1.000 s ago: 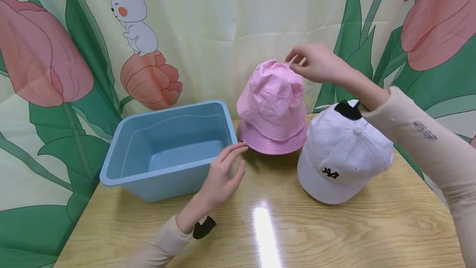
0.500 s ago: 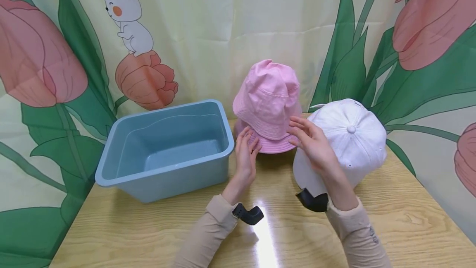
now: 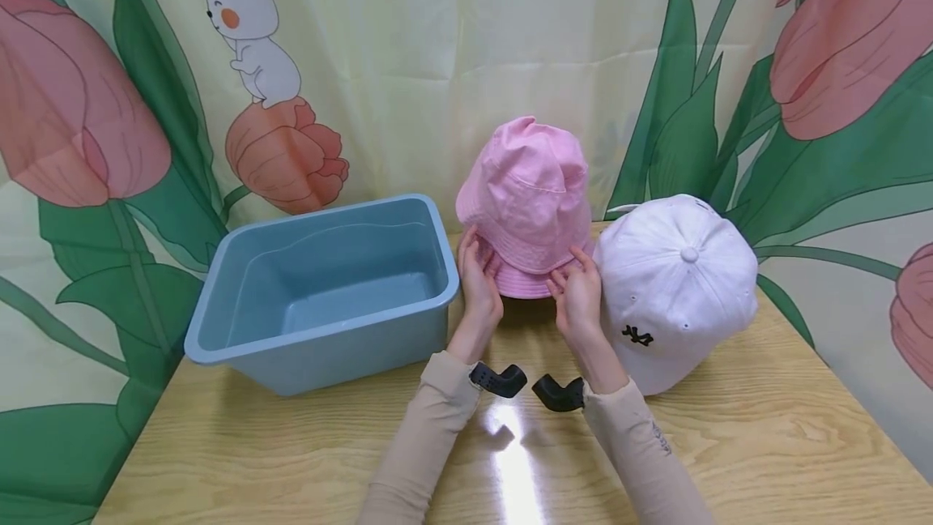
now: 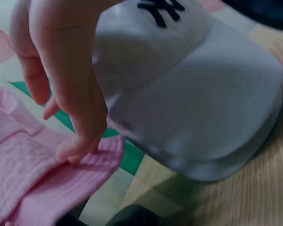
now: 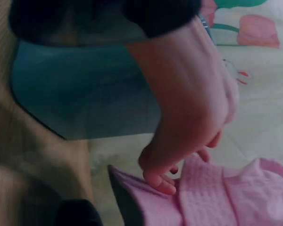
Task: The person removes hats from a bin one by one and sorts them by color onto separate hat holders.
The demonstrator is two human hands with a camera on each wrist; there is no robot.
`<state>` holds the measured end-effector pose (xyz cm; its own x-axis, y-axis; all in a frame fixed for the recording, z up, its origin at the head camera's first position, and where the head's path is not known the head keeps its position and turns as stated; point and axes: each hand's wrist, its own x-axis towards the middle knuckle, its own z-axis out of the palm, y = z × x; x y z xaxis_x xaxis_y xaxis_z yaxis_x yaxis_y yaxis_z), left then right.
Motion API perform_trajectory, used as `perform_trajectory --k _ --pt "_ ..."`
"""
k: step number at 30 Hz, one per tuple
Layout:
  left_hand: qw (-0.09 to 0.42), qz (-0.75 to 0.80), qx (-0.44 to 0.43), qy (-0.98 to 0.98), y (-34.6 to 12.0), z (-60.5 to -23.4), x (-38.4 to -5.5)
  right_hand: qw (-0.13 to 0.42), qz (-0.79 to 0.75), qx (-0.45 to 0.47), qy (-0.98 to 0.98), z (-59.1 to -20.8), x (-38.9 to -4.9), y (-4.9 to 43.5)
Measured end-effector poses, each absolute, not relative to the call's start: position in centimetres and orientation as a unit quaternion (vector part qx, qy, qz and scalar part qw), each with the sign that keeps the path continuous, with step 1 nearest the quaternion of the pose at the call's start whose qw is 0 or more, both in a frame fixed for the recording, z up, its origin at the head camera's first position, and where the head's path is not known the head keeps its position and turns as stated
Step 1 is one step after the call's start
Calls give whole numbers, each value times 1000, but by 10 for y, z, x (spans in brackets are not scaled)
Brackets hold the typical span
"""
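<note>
A: "Starting at the fingertips: the left hand (image 3: pixel 479 286) is touching one side of the pink brims, the right hand (image 3: pixel 581 294) is touching the other!"

B: "Are they pinching?"

A: "I can't tell. The fingers are bending gently, sitting slightly apart, and the brims are hiding what's underneath."

B: "Why both sides?"

A: "Balance, I'd guess; such floppy cloth is probably needing even support."

B: "And how's it looking?"

A: "Two pink bucket hats (image 3: pixel 528 201), it seems, are nesting, standing on the wooden table (image 3: pixel 787 436). The upper crown is creasing and peaking; the lower brim (image 3: pixel 525 286) is showing its stitched rings."

B: "Farther out, the blue tub (image 3: pixel 342 359) is sitting beside the left hand, the white cap (image 3: pixel 678 290) is flanking the right, and the flowered curtain (image 3: pixel 408 39) is hanging behind."
</note>
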<state>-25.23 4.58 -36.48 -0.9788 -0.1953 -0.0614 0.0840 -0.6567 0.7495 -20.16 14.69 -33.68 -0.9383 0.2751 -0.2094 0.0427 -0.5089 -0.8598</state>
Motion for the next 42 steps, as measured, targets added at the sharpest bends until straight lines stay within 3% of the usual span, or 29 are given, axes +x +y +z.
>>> perform_trajectory --k 9,18,24,31,34,38,42 --pt "99 -893 15 -438 40 -367 -264 146 845 -176 -483 -354 -215 141" --pt "85 -902 -44 -421 35 -373 -274 158 861 -131 -465 -358 -221 146" --pt "78 -909 -62 -405 34 -368 -275 198 869 -102 -442 -354 -224 144" --pt "70 -906 2 -418 34 -365 -277 204 868 -113 -437 -355 -229 141" --pt "63 -900 60 -428 35 -378 -282 195 865 -117 -448 -359 -230 142" --pt "56 -893 85 -439 33 -427 -316 181 857 -125 -466 -365 -231 143" --pt "40 -879 97 -465 29 -452 -333 169 848 -139 -482 -371 -232 143"
